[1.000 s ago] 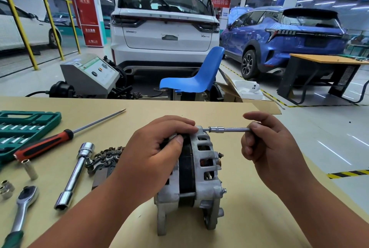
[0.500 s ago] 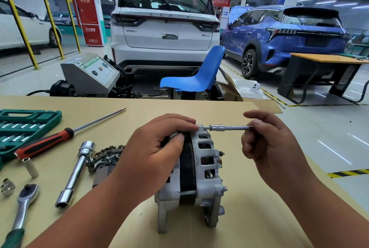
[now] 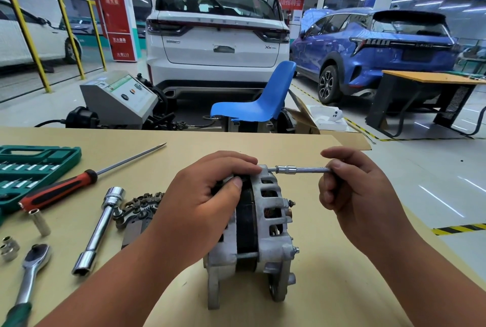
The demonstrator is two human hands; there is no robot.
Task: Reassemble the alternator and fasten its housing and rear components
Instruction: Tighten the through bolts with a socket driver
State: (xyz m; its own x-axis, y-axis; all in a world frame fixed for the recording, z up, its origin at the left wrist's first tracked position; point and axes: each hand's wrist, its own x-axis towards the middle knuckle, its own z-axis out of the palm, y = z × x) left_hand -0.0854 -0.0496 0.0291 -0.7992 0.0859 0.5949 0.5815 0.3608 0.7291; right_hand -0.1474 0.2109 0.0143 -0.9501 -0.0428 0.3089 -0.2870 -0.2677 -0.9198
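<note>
Standing on edge near the front middle of a tan table (image 3: 263,148), an alternator (image 3: 265,234) is held by the left hand (image 3: 200,211), which comes in from the left with fingers curled over the top of the casing and thumb pressed on the dark band between the two housing halves. The right hand (image 3: 360,195), just right of the alternator, pinches the end of a slim driver (image 3: 299,169) between thumb and curled fingers. The driver lies level, its socket tip meeting a bolt at the top edge of the rear housing. Left of the alternator, partly hidden by the left forearm, lies a dark rectifier (image 3: 139,205). Farther left on the table are a chrome tube wrench (image 3: 101,226), a red-handled screwdriver (image 3: 60,191), a loose socket (image 3: 39,222), a ratchet (image 3: 29,274) with a green grip and, at the edge, a green tool case (image 3: 34,166). Beyond the table stand a blue chair (image 3: 260,105), a grey machine (image 3: 118,95), a white car (image 3: 218,37) and a blue car (image 3: 381,50)
</note>
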